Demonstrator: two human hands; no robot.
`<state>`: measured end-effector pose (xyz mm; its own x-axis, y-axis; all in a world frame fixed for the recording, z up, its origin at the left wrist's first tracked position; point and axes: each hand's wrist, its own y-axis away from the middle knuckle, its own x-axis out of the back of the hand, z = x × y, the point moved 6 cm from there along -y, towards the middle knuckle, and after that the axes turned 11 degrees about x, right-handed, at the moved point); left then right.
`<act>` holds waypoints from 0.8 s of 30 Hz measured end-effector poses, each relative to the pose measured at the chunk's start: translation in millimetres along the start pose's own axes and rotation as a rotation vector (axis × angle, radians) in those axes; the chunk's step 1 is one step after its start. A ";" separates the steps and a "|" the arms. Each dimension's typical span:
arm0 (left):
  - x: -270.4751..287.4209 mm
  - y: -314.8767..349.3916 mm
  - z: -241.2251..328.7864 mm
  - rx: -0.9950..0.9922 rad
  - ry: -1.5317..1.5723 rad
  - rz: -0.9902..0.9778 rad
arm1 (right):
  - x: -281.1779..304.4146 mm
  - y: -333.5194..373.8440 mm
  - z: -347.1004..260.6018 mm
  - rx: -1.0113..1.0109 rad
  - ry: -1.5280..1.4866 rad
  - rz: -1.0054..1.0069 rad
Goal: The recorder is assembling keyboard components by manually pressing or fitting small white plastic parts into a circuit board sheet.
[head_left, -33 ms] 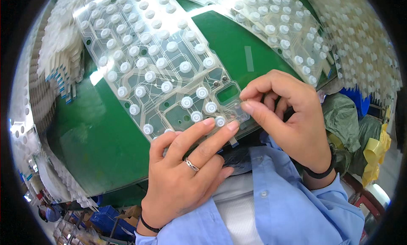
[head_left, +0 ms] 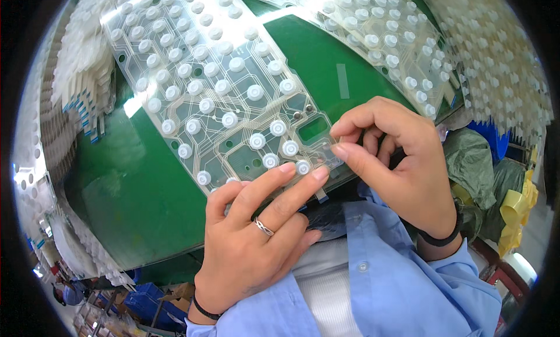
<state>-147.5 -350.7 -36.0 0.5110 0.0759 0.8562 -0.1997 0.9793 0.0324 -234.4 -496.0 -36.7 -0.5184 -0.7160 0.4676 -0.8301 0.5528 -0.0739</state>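
A clear keyboard membrane sheet with silvery traces and rows of whitish rubber domes lies slanted in front of me. My left hand rests on its near edge, fingers spread and fingertips pressing down beside the lowest domes. At the sheet's near right corner, my right hand is closed in a pinch, thumb and index finger nearly together. What sits between those fingertips is too small and transparent to make out. A short flat tail sticks out from the sheet's near edge, between my hands.
The green table carries a second membrane sheet at the upper right and a clear strip. Stacks of domed sheets stand at the far right and left. Dark green plastic bags lie beyond the table's right edge.
My right thumb tip has shifted very slightly down, a little farther from the index finger. My left hand and the membrane sheet look unmoved.
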 end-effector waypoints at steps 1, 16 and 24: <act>0.4 0.6 -0.1 0.002 0.004 -0.002 | -0.1 0.4 -0.5 -0.001 -0.005 -0.008; 22.1 4.5 -17.3 -0.023 0.125 0.108 | 10.5 22.9 10.2 -0.082 -0.090 0.092; 28.6 17.6 -20.7 -0.055 0.562 -0.244 | -32.3 61.2 11.5 -0.365 -0.207 -0.331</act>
<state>-119.1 -327.4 -21.7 0.9023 -0.0789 0.4239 0.0143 0.9880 0.1536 -270.8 -444.0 -66.5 -0.3017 -0.9259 0.2272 -0.8497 0.3692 0.3765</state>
